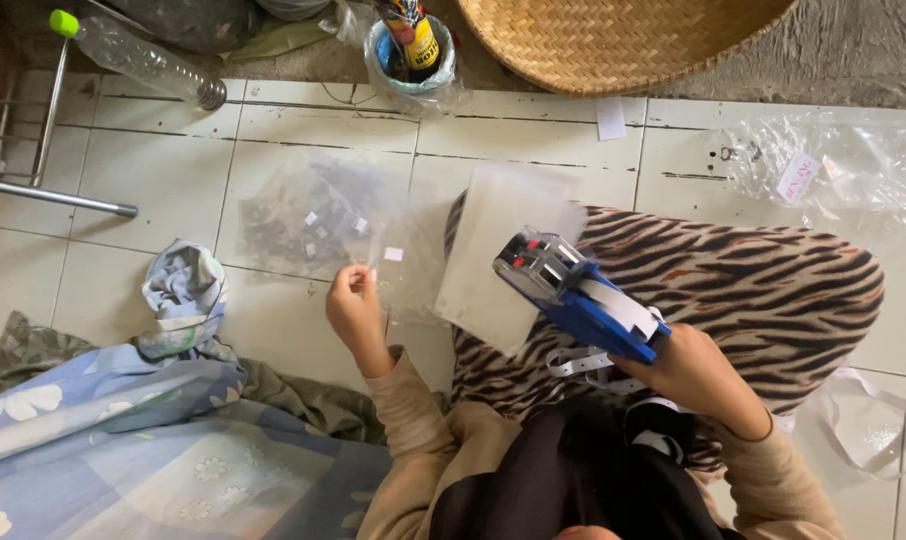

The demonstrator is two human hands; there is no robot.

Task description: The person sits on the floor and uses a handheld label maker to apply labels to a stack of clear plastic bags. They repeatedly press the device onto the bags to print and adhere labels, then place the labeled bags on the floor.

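Within the right hand (pixel 695 375), closed about its grip, sits a blue plastic label gun with a white label roll (pixel 581 296); its long axis runs diagonally, its grey and red head pointing up and left, away from the wrist. Ahead of that head lies a clear plastic bag (pixel 503 250). Left hand (pixel 355 305) pinches a small white label (pixel 371 274) over another clear bag of dark pieces (pixel 308 215), on the white tiled floor (pixel 153 180).
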